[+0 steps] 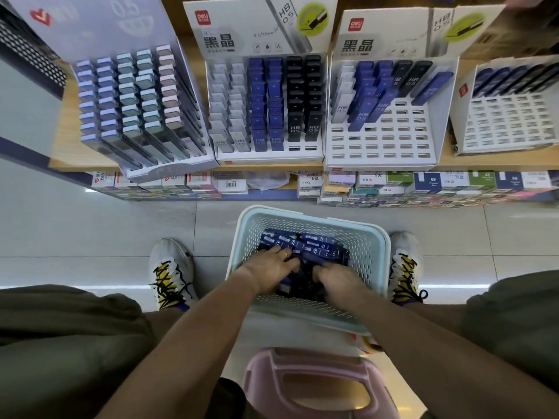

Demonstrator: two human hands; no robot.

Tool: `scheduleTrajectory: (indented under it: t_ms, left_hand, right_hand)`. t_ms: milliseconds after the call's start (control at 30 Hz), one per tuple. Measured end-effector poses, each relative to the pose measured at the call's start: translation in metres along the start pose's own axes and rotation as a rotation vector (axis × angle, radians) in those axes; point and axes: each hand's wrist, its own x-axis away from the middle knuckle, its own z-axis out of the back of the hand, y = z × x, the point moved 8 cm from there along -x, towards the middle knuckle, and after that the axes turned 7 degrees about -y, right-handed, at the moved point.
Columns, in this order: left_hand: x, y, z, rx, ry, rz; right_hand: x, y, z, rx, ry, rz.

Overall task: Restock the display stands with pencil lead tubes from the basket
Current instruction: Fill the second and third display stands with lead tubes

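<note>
Dozens of blue and black pencil lead tubes (305, 246) lie heaped loose in the pale perforated basket (375, 246) on the floor at 6 o'clock of the shelf, between the person's feet. Both hands are down in the pile: the left hand (273, 269) rests on the tubes with its fingers spread and lightly curled, and the right hand (335, 278) has its fingers bent down into the heap; whether either one actually grips a tube I cannot tell, since the fingertips are buried.

Risks, as I judge them: grabbing a mixed handful could put blue tubes in a black column, and an overfull grasp may shed tubes onto the tiles on the way up to the shelf.

At 12 o'clock the middle display stand (269, 158) is nearly full, in rows of white, blue and black, with a couple of front slots open under the black rows. To its 3 o'clock, the half-empty stand (381, 158) holds leaning tubes only at the back; pushing new ones in could topple these. Farther toward 3 o'clock, a fourth stand (508, 146) is mostly bare slots. At 10 o'clock the pastel stand (169, 172) looks fully stocked.
</note>
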Motion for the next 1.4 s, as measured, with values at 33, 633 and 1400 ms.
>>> scheduleTrajectory:
  t_ms: [33, 633, 1400]
  left_hand:
    - [0.0, 0.0, 0.001, 0.004, 0.001, 0.0]
    - [0.002, -0.009, -0.025, 0.282, -0.115, 0.081]
    - [0.054, 0.041, 0.02, 2.062, 0.048, 0.073]
  right_hand:
    - [-0.001, 0.001, 0.001, -0.002, -0.001, -0.004]
    - [-0.007, 0.007, 0.0, -0.794, 0.007, -0.123]
    - [0.062, 0.0, 0.065, -1.575, 0.22, -0.069]
